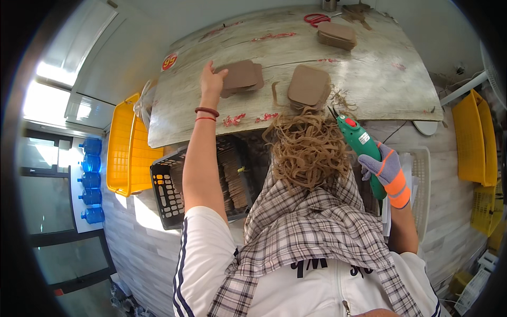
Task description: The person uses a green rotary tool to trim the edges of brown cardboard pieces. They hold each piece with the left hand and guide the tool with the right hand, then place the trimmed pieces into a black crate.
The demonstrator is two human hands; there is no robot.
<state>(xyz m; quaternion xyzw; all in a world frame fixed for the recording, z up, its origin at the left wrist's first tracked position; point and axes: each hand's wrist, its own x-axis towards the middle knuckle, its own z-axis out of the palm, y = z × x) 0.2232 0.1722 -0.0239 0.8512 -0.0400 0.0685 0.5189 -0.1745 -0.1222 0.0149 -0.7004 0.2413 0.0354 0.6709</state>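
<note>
My bare left hand (213, 82) is at the left edge of a loose stack of brown rounded-square pads (242, 75). Its thumb reaches the pads, and the fingers stand apart from it. In a grey and orange work glove, my right hand (381, 164) grips a green handheld power tool (355, 132) with a red button and narrow dark tip. That tip points toward a second pad stack (308, 84) at the table's near edge. Curly brown trimmings (309, 148) heap on my checked apron (317, 224) below it.
Another pad stack (337, 35) and red-handled scissors (317, 20) lie at the worn table's (190, 84) far side. Under the table, a black crate (169, 193) holds rows of pads. Yellow baskets (120, 153) stand left and right. A white basket (422, 185) is by my right arm.
</note>
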